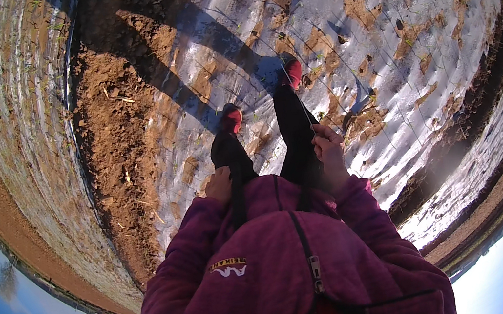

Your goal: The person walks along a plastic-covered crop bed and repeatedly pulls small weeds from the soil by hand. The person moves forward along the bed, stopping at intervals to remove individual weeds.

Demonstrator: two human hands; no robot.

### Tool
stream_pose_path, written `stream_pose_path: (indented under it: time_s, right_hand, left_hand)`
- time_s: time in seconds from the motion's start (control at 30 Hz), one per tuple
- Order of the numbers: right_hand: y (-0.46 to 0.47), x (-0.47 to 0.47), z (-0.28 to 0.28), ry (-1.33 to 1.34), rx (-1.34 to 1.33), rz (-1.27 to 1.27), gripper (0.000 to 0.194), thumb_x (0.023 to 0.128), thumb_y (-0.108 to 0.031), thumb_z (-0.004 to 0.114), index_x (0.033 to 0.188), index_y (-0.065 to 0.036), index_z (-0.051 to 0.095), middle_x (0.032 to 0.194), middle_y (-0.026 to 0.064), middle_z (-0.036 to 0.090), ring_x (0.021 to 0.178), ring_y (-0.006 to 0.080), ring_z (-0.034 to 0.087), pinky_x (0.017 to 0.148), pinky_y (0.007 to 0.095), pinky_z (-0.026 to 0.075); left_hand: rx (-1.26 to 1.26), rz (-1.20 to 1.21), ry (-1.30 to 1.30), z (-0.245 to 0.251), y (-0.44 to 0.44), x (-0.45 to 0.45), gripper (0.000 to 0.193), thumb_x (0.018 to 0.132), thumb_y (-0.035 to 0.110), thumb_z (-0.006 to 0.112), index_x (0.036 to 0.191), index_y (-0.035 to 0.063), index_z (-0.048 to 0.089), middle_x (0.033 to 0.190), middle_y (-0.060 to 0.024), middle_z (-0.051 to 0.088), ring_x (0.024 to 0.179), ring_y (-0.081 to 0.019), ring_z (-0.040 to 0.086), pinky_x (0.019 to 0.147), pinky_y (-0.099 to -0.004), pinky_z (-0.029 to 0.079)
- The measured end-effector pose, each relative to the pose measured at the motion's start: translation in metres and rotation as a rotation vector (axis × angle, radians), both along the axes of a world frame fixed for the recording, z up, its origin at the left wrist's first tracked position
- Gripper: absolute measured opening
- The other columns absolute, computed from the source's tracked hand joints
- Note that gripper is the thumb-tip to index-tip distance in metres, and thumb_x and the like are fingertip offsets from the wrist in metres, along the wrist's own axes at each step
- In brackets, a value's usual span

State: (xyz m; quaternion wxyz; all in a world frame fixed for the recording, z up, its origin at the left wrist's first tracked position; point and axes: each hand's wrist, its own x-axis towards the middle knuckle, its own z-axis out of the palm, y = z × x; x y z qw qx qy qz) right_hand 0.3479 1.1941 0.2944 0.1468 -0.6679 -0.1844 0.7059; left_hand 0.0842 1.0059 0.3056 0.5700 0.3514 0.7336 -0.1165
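My right hand is in front of my right thigh, its fingers pinched on a thin pale rod. The rod slants away from the fingers and passes over the red toe of my right shoe. By my left thigh is my left hand, beside a dark strap. Its fingers are turned away and partly hidden, so whether it grips anything does not show. Under my feet lies plastic mulch film, partly covered with soil and dotted with small green seedlings.
A furrow of loose brown soil runs along the left of the bed. Beyond it lies another film-covered bed. A dark furrow borders the right side. Torn film and soil patches make the ground uneven.
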Motion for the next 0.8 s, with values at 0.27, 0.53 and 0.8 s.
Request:
stream_pose_path:
  time_s: [0.27, 0.53, 0.8]
  right_hand:
    - [0.07, 0.057, 0.01, 0.023, -0.08, 0.112, 0.033, 0.085, 0.0, 0.048, 0.116, -0.002, 0.059, 0.071, 0.0012, 0.055, 0.044, 0.0025, 0.037, 0.037, 0.018, 0.027]
    - [0.068, 0.069, -0.003, -0.023, -0.163, 0.151, 0.035, 0.081, 0.001, 0.049, 0.115, 0.0, 0.058, 0.068, 0.0012, 0.056, 0.043, 0.0033, 0.037, 0.036, 0.02, 0.025]
    - [0.072, -0.011, -0.028, -0.008, -0.042, 0.336, 0.029, 0.091, -0.009, 0.052, 0.119, -0.002, 0.059, 0.068, -0.0024, 0.053, 0.05, 0.0024, 0.041, 0.043, 0.0189, 0.031]
  left_hand:
    - [0.147, 0.113, -0.018, 0.031, 0.062, 0.037, 0.032, 0.09, 0.019, 0.051, 0.122, 0.0139, 0.052, 0.116, -0.009, 0.057, 0.107, -0.0329, 0.057, 0.086, -0.0458, 0.047]
    - [0.345, 0.282, -0.011, 0.049, 0.114, 0.037, 0.027, 0.09, 0.018, 0.051, 0.116, 0.0114, 0.057, 0.108, -0.0094, 0.061, 0.099, -0.032, 0.061, 0.082, -0.0408, 0.049]
    - [0.372, 0.343, -0.063, 0.02, 0.131, -0.035, 0.023, 0.094, 0.019, 0.049, 0.11, 0.0054, 0.059, 0.103, -0.0159, 0.062, 0.098, -0.0346, 0.061, 0.083, -0.0392, 0.048]
